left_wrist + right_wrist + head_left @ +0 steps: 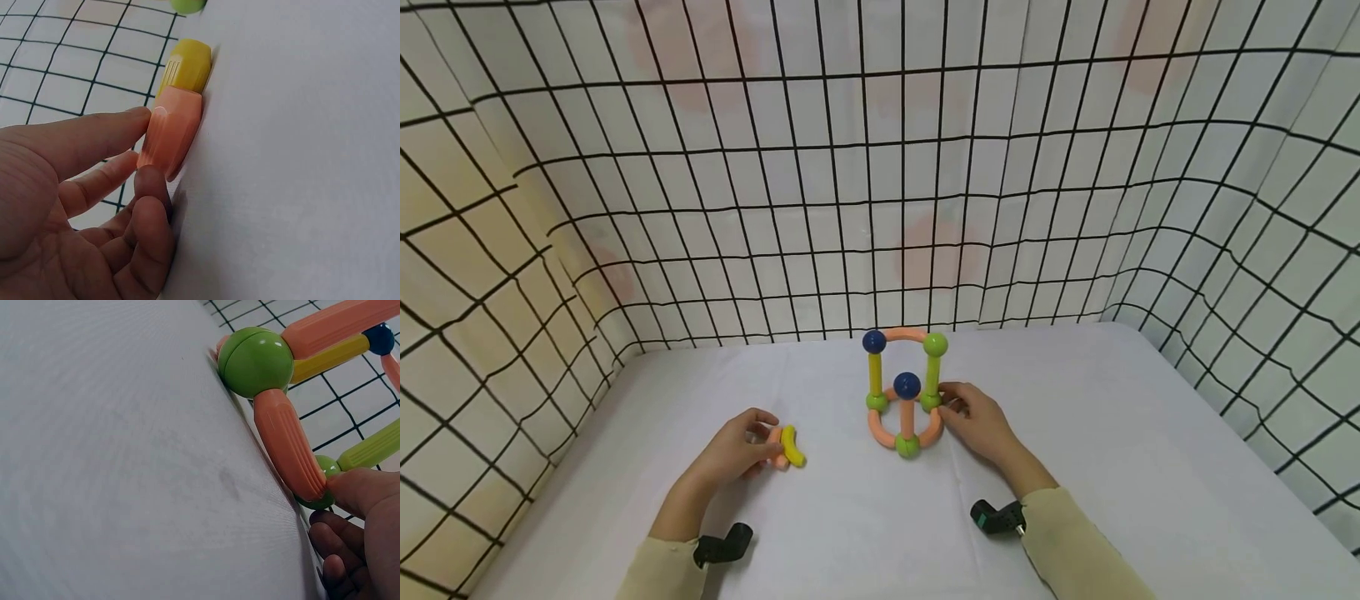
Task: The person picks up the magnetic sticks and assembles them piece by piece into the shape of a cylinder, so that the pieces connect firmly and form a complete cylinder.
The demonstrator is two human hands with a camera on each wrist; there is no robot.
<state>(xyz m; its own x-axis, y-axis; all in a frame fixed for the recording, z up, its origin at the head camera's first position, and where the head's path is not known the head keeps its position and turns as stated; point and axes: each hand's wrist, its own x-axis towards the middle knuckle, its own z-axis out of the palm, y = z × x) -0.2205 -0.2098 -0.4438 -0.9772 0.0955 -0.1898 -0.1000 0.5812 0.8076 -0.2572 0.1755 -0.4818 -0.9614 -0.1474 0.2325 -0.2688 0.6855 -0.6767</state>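
Note:
A toy structure of balls and sticks [907, 421] stands on the white table, with a ring of curved pink sticks at its base and three upright sticks topped by blue or green balls. A curved pink stick bridges two tops at the back. At its right side my right hand [981, 425] grips a green base ball [317, 499], thumb against the ball beside a curved pink stick [287, 444]. On the left, my left hand [733, 450] pinches a loose curved pink stick [172, 128] lying on the table. A curved yellow stick [792, 446] lies right beside it.
A black wire grid [820, 204] encloses the table at the back and both sides, with pale walls behind it. White cloth [850, 525] covers the tabletop. Each wrist carries a small black camera [724, 546].

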